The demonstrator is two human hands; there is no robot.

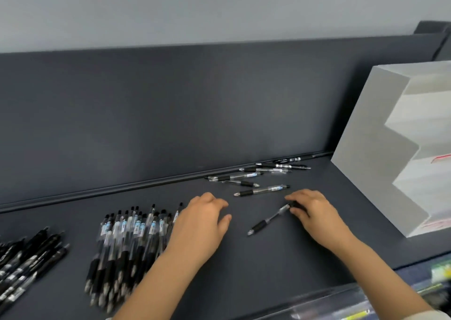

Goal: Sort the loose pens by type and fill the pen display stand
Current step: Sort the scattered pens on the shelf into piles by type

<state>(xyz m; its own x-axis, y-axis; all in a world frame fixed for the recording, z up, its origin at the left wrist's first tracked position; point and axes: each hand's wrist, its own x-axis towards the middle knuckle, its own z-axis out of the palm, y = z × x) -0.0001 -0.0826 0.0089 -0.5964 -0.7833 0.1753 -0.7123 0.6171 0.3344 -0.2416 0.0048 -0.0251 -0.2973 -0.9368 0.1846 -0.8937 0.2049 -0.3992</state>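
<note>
Under the right hand (317, 213), one end of a pen (268, 220) hides.

Clear black-gripped pens (127, 244), dark grey shelf (244, 258), white stand (380, 148).

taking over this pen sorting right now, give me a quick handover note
Left hand: open, grip empty, resting on the shelf beside the clear-pen pile.
Right hand: grip pinching the end of one clear pen that lies on the shelf.
Done: the clear-pen pile and a black-pen pile at far left are sorted.
Left: a handful of loose pens at the back need sorting. The display stand on the right shows no pens in its visible tiers, so filling is not yet begun.
</note>
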